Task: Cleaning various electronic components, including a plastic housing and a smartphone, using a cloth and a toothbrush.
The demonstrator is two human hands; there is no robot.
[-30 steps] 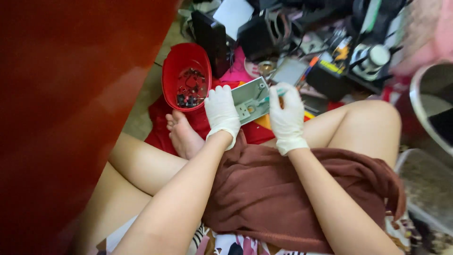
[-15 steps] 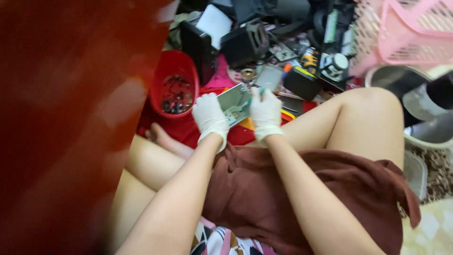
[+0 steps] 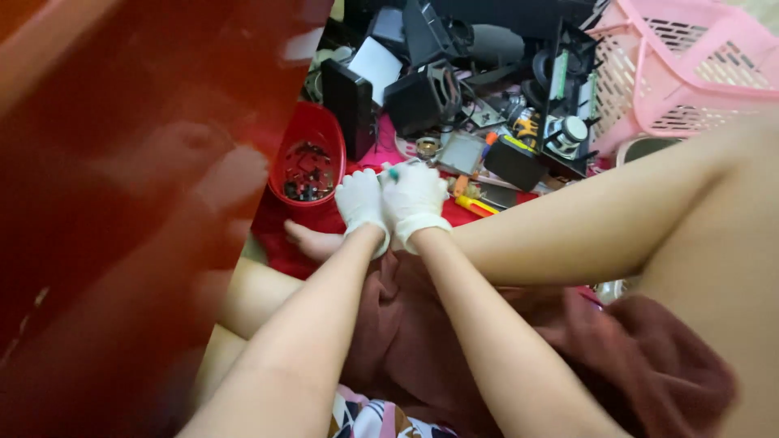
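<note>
Pressing together over the lap, the gloved left hand (image 3: 361, 203) and right hand (image 3: 415, 203) curl their fingers around a small greenish part (image 3: 393, 173), mostly hidden. Prying it apart seems underway; next likely needs a firm grip, near the red bowl (image 3: 308, 134).

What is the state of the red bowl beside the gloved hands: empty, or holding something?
Holding something. The red bowl sits upright, and a heap of small dark parts covers its bottom; what kind of parts they are cannot be told.
</note>
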